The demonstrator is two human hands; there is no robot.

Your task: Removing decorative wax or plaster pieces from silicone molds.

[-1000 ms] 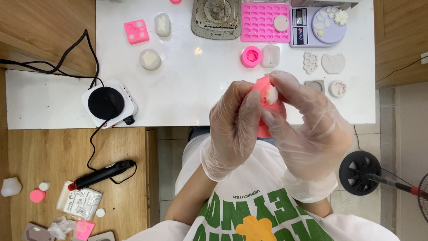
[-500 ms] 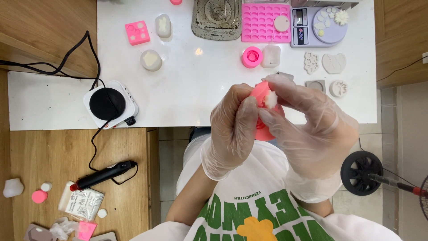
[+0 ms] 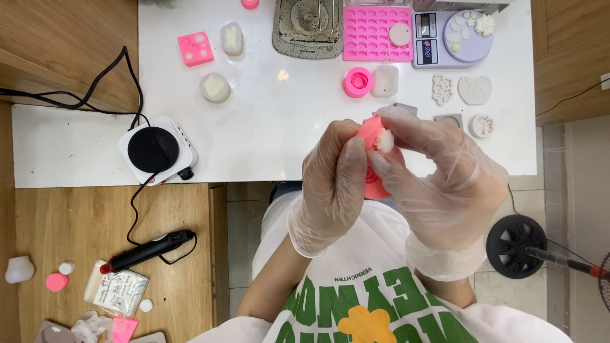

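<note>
Head view shows the demoulding step: gloved left hand [image 3: 333, 184] grips a pink mould [image 3: 372, 181] above the table [image 3: 279, 121] edge while right hand [image 3: 438, 171] fingers pinch what seems a white cast [image 3: 385, 141], needing gentle peeling.

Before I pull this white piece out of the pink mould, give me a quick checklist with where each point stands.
1. Left hand grips the pink mould: ok.
2. Right hand fingers on the white piece: ok.
3. Piece fully freed from the mould: cannot tell, fingers hide it.
4. Gloves on both hands: ok.
5. Bare white table just ahead for setting it down: ok.
6. Hot plate away from the hands: ok.
</note>
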